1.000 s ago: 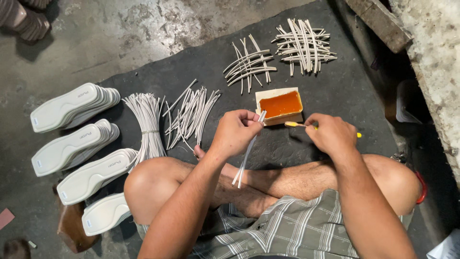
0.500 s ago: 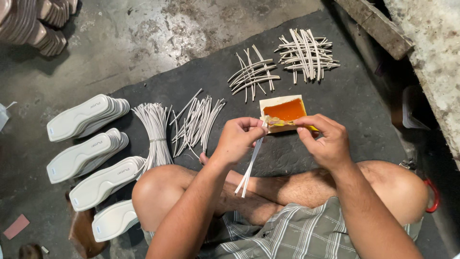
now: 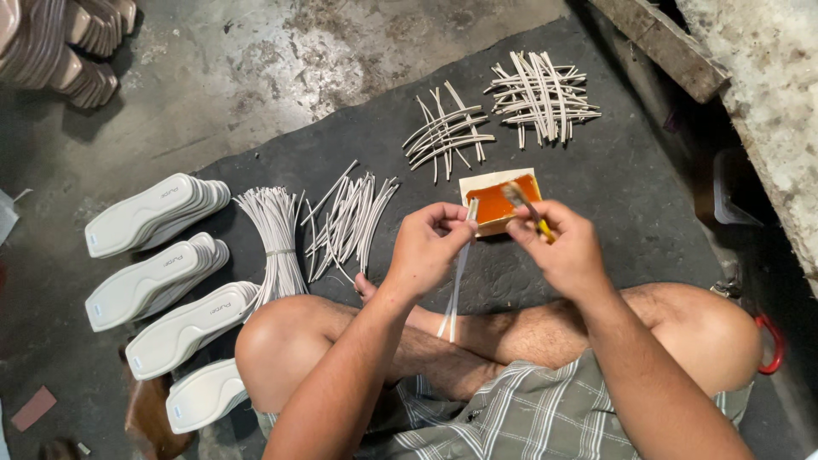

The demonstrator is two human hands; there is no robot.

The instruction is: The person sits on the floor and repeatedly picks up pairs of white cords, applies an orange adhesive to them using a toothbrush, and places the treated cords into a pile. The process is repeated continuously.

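Observation:
My left hand pinches the top end of a thin white strip that hangs down toward my crossed legs. My right hand grips a small yellow-handled brush, its bristles raised over a shallow tray of orange glue on the dark mat. The brush tip is a little to the right of the strip's upper end, apart from it.
On the dark mat lie a loose pile of white strips, a tied bundle, and two crossed stacks beyond the glue. Stacks of white shoe soles line the left. More soles sit top left.
My right hand has lifted the brush up off the strip's end, so it now points over the glue tray. My left hand still holds the strip in the same place.

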